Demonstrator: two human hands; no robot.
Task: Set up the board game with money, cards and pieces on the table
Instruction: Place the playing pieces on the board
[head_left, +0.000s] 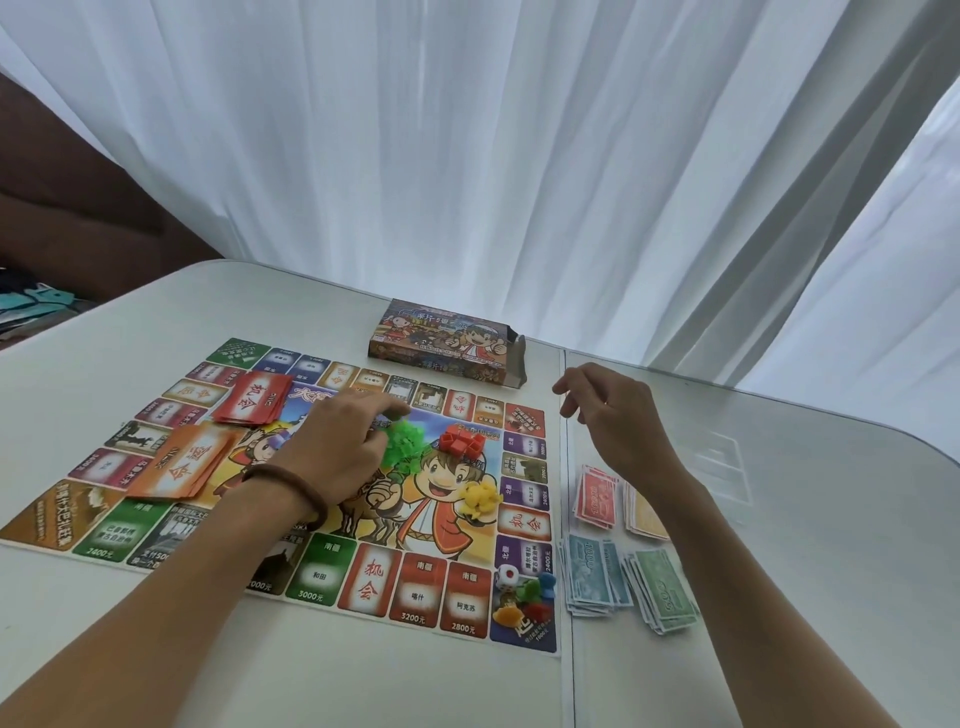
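Note:
The paper game board (218, 540) lies flat on the white table. My left hand (337, 447) rests on its middle, fingers curled around the pile of green pieces (402, 447). Red pieces (462, 444) and yellow pieces (480, 496) sit in small heaps beside them. Red cards (254, 402) and orange cards (182, 465) lie stacked on the board's left part. A die (506, 577) and coloured pawns (530, 597) sit at the board's near right corner. Red (597, 496), cream (644, 517), blue (592, 577) and green money (667, 590) lies right of the board. My right hand (605, 405) hovers empty above the table, fingers loosely curled.
The game box (441, 338), one end flap open, stands behind the board at the table's far edge. White curtains hang behind the table. A seam (566, 675) runs between two table halves right of the board. Dark furniture shows at far left.

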